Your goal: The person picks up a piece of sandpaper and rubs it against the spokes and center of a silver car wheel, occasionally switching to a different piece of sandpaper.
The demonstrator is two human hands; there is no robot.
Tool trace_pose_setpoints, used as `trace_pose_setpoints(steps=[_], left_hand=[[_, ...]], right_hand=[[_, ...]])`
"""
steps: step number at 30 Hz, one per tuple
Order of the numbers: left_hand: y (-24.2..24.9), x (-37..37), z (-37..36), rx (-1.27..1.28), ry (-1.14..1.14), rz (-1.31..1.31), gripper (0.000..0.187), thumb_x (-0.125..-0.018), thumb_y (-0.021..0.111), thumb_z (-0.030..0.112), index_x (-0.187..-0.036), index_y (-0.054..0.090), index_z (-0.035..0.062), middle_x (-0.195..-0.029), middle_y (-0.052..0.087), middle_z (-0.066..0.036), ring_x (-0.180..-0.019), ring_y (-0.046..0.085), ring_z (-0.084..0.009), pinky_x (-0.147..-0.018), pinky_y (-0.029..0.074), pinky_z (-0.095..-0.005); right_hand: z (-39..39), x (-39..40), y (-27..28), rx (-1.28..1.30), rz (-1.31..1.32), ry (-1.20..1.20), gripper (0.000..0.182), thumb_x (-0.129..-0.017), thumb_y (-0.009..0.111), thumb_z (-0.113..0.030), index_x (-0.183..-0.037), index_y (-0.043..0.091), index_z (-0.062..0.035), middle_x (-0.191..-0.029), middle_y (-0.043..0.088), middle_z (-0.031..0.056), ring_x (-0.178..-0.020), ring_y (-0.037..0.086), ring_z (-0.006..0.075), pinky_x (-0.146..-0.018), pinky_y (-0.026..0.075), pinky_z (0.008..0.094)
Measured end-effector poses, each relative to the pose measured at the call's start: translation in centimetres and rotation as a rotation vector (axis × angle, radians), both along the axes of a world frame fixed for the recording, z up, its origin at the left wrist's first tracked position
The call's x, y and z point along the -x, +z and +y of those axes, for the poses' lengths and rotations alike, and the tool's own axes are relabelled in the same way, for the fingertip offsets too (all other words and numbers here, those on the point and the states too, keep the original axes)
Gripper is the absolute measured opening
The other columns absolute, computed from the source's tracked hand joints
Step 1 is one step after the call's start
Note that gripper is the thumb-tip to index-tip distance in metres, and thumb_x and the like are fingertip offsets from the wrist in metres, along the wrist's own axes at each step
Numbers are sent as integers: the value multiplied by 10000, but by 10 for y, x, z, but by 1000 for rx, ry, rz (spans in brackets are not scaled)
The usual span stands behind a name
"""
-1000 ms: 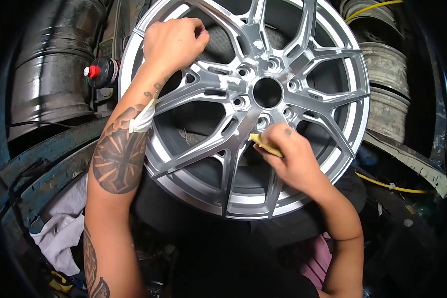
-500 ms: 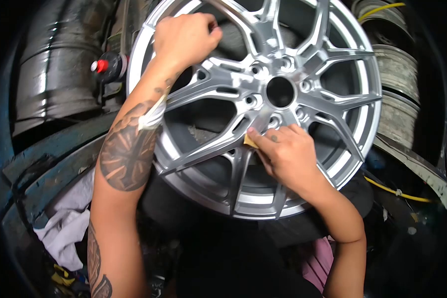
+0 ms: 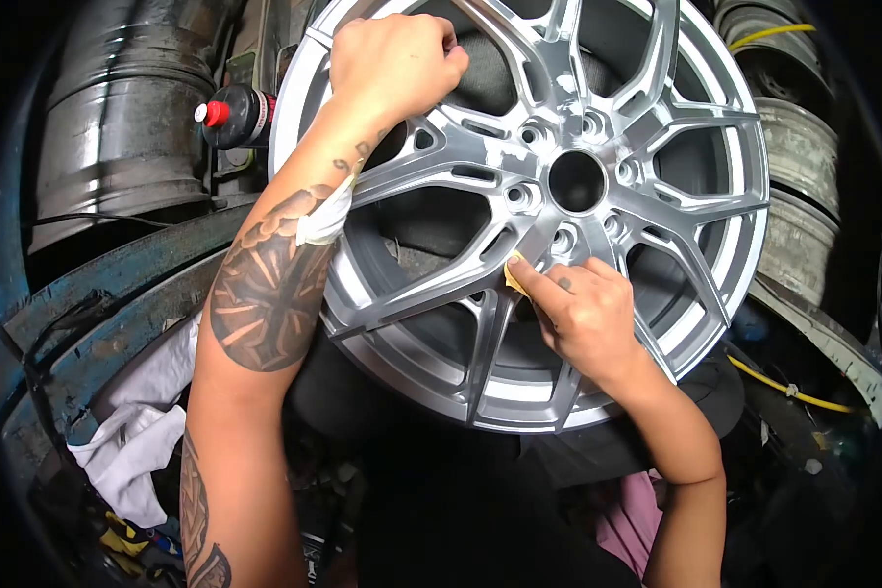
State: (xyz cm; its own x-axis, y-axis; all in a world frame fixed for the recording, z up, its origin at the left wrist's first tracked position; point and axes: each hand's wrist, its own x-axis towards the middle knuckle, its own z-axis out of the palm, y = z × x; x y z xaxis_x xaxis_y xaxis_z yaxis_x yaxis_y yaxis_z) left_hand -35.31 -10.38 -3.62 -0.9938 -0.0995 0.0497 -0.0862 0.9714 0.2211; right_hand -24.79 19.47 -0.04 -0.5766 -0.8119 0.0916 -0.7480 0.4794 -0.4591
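A silver alloy wheel (image 3: 657, 235) with thin split spokes lies face up in front of me. My left hand (image 3: 394, 61) is closed over a spoke at the wheel's upper left, gripping it. My right hand (image 3: 583, 318) presses a small yellow piece of sandpaper (image 3: 514, 274) against a lower spoke, just below the centre hub hole (image 3: 576, 182). Most of the sandpaper is hidden under my fingers. Pale dull patches show on the spokes near the hub. A strip of white tape is stuck on my left forearm.
A black bottle with a red cap (image 3: 233, 116) lies left of the wheel. Old steel rims (image 3: 118, 127) stand at the far left and more rims (image 3: 799, 167) at the right. A white rag (image 3: 132, 446) lies lower left; a yellow cable (image 3: 789, 389) runs at right.
My right hand has slid the sandpaper along the lower spoke, with the fingers now stretched further over it. The view has shifted, so the wheel sits further right. My left hand keeps its grip.
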Motion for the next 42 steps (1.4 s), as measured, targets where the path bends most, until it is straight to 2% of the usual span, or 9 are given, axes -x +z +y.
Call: trace_pose_setpoints(steps=[7,16,17,21,24,27,30,34,42], left_hand=[[-1,-1,3,18,28,15,289,-907,663,399,-973,845,185,-878,804,-92,-859,779,-300,-790,593,-452],[0,1,4,-10,9,36,276,-893,662,384,-965,847,193,-857,804,-88,-847,780,-292,-788,592,-448],[0,1,4,-22,14,27,279,-893,661,386,-967,847,192,-857,804,-87,-849,780,-292,-788,592,-449],[-3,-3,4,-29,25,46,301,-894,655,399,-999,850,196,-871,804,-96,-848,780,-303,-787,595,-452],[2,3,4,-30,33,38,313,-897,649,399,-1020,851,194,-885,805,-106,-845,777,-326,-775,603,-465],[1,-3,13,-28,-8,17,317,-906,640,394,-1020,846,182,-869,800,-107,-850,777,-343,-773,610,-480],[2,-4,18,-34,-21,-18,316,-912,633,389,-1016,842,177,-874,800,-112,-853,778,-347,-781,611,-483],[12,-3,20,-16,-15,-119,336,-944,628,435,-1097,825,209,-910,807,-76,-897,770,-330,-808,599,-471],[7,-2,18,-7,-22,-129,349,-940,619,431,-1100,821,196,-936,811,-65,-920,766,-332,-831,594,-465]], right_hand=[[1,1,1,-30,-44,-16,522,-771,817,-16,-1277,768,-137,-688,617,-2,-573,570,208,-590,434,359],[1,6,6,-26,-46,25,635,-651,796,5,-1273,765,-114,-698,634,5,-611,605,215,-607,454,353],[4,6,9,-73,-53,34,607,-670,799,1,-1265,765,-113,-698,630,6,-613,603,214,-609,455,356],[-3,4,-1,9,-41,9,570,-707,788,13,-1261,765,-118,-680,598,9,-605,591,217,-604,442,356],[1,2,5,-32,-49,3,557,-710,782,18,-1252,768,-109,-673,581,19,-596,575,218,-599,430,358],[-6,3,-6,49,-4,-1,553,-695,782,20,-1238,771,-85,-672,566,27,-589,558,223,-600,424,367],[-2,-5,6,-40,-3,-24,568,-677,782,22,-1238,766,-63,-674,560,28,-590,545,230,-606,422,373],[-5,3,3,-25,-17,44,602,-638,756,-35,-1238,737,8,-715,597,40,-653,627,221,-644,453,367],[1,-2,5,-58,-9,40,617,-624,756,-50,-1239,737,5,-720,597,43,-664,637,222,-635,460,374]])
